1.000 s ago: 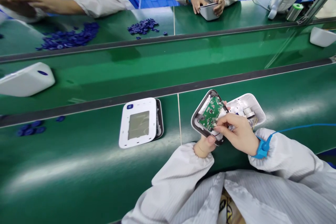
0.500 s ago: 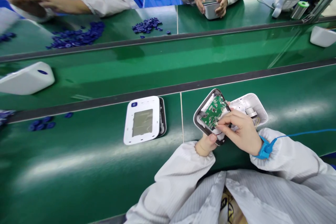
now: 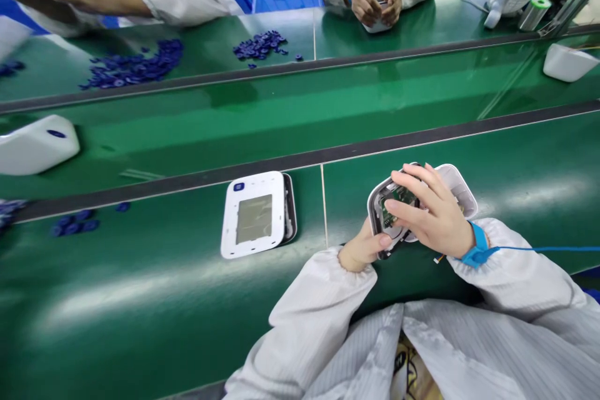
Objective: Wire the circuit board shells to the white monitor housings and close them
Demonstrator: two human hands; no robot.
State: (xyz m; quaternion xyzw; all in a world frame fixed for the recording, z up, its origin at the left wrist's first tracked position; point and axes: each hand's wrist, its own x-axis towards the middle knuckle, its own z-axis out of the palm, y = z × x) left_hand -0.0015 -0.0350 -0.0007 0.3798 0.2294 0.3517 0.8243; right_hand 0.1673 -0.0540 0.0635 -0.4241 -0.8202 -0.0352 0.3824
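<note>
The left hand (image 3: 364, 246) clamps the black-rimmed housing half (image 3: 371, 207) over the green bench (image 3: 187, 325), circuit board (image 3: 388, 217) facing up toward the wearer, long axis obscured; the right hand (image 3: 434, 209) is spread across it, grip unclear, partly hiding the white shell (image 3: 462, 186).

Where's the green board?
The green board is right of centre in the head view, inside a housing the left hand holds, partly behind the right hand.
</note>
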